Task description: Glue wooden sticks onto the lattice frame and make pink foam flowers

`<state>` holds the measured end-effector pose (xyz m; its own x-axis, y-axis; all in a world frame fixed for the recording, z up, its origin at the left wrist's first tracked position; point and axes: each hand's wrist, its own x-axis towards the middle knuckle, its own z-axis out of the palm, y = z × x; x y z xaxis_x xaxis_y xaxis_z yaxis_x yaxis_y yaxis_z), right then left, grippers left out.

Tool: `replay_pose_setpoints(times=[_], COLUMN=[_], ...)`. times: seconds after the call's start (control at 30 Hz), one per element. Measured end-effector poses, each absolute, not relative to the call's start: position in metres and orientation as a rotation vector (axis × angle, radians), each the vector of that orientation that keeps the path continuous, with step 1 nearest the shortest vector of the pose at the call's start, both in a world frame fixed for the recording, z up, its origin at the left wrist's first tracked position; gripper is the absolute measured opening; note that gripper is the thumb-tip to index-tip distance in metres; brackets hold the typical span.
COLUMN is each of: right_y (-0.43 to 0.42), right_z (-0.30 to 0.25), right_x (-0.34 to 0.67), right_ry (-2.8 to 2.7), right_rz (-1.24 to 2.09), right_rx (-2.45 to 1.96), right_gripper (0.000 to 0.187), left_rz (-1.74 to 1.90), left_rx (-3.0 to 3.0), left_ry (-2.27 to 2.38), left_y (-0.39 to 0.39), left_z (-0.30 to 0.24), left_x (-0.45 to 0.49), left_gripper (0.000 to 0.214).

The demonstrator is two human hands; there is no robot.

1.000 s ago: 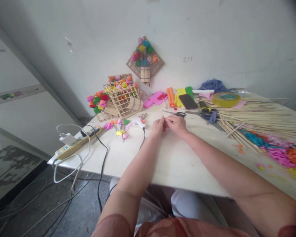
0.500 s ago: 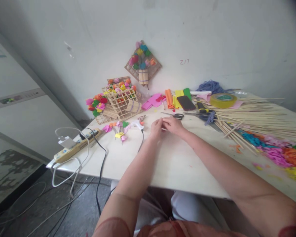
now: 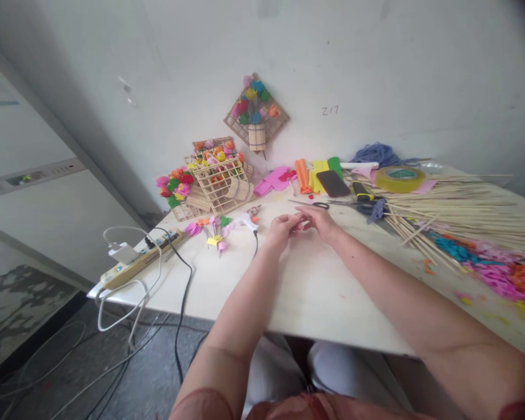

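My left hand (image 3: 282,228) and my right hand (image 3: 319,220) meet over the white table (image 3: 315,291), fingertips together in a pinch. Between them sits a small pink piece (image 3: 298,224), too small to name. Both hands are closed around it. A white glue gun (image 3: 245,220) lies just left of my left hand, beside several small paper flowers on sticks (image 3: 213,228). Black-handled scissors (image 3: 315,205) lie just beyond my hands.
Wooden lattice baskets with paper flowers (image 3: 210,175) stand at the back left. A phone (image 3: 333,182), foam rolls (image 3: 315,169), a tape roll (image 3: 400,178), bamboo skewers (image 3: 459,210) and coloured scraps (image 3: 494,271) fill the right. A power strip (image 3: 140,256) with cables sits at the left edge.
My hands have turned slightly, the left palm now facing more upward, and a pink piece shows between the fingers. The view has shifted a little.
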<state>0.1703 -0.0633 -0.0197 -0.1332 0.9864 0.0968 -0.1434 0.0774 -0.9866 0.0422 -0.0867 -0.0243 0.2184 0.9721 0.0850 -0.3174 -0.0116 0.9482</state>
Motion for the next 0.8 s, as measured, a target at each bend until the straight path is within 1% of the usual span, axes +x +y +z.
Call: replay_pose_setpoints(times=[0.3, 0.53, 0.63, 0.7, 0.8], right_y=[-0.062, -0.070, -0.070, -0.066, -0.058], right_z=[-0.026, -0.013, -0.015, -0.020, -0.028], right_x=[0.168, 0.162, 0.156, 0.154, 0.153], right_ry=[-1.321, -1.365, -1.466, -1.527, -1.566], right_rz=[1.292, 1.159, 1.083, 1.001, 0.875], right_rx=[-1.043, -0.970, -0.936, -0.965, -1.047], right_gripper=[0.026, 0.031, 0.030, 0.033, 0.039], left_rz=[1.201, 1.187, 1.250, 1.310, 1.372], left_rx=[1.114, 0.991, 0.916, 0.866, 0.781], left_ry=[0.826, 0.757, 0.715, 0.721, 0.741], left_y=[-0.092, -0.085, -0.080, -0.079, -0.080], left_z=[-0.019, -0.027, -0.030, -0.031, -0.031], left_x=[0.045, 0.045, 0.046, 0.048, 0.051], left_gripper=[0.037, 0.025, 0.018, 0.013, 0.014])
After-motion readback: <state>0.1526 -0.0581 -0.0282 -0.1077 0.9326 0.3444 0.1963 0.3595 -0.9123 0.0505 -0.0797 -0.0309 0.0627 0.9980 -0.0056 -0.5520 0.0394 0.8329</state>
